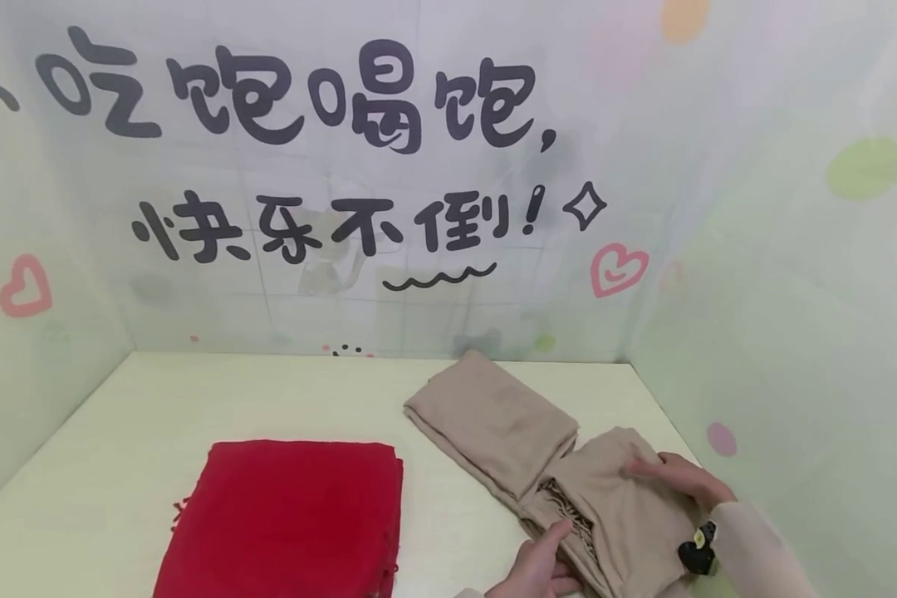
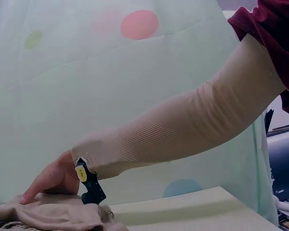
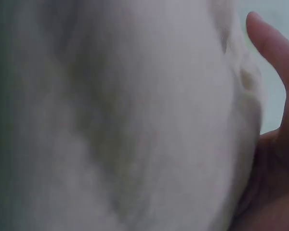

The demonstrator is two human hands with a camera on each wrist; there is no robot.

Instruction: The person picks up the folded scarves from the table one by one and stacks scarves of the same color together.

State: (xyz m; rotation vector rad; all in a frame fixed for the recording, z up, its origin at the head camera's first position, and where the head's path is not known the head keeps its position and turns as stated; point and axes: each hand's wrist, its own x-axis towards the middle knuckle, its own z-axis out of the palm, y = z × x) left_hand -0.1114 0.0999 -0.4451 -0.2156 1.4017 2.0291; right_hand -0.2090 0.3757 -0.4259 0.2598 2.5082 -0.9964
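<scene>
A beige fringed scarf (image 1: 486, 415) lies at the right of the table, its far part in a flat folded panel and its near part bunched in layers. Dark twisted tassels (image 1: 568, 507) show between those layers. My left hand (image 1: 532, 569) grips the scarf's near edge, thumb on top beside the tassels. At the scarf's right side, my right hand (image 1: 680, 476) holds the cloth, its thumb toward the upper face and most of its fingers hidden by fabric. Blurred beige cloth (image 3: 173, 115) fills most of the right wrist view, beside the right thumb (image 3: 269, 43).
A red fringed scarf (image 1: 291, 515), folded into a neat square, lies at the left front of the pale table (image 1: 105, 432). Printed fabric walls (image 1: 344, 316) enclose the table's back and sides. A small black device (image 1: 697, 548) sits at the right wrist, close over the beige cloth.
</scene>
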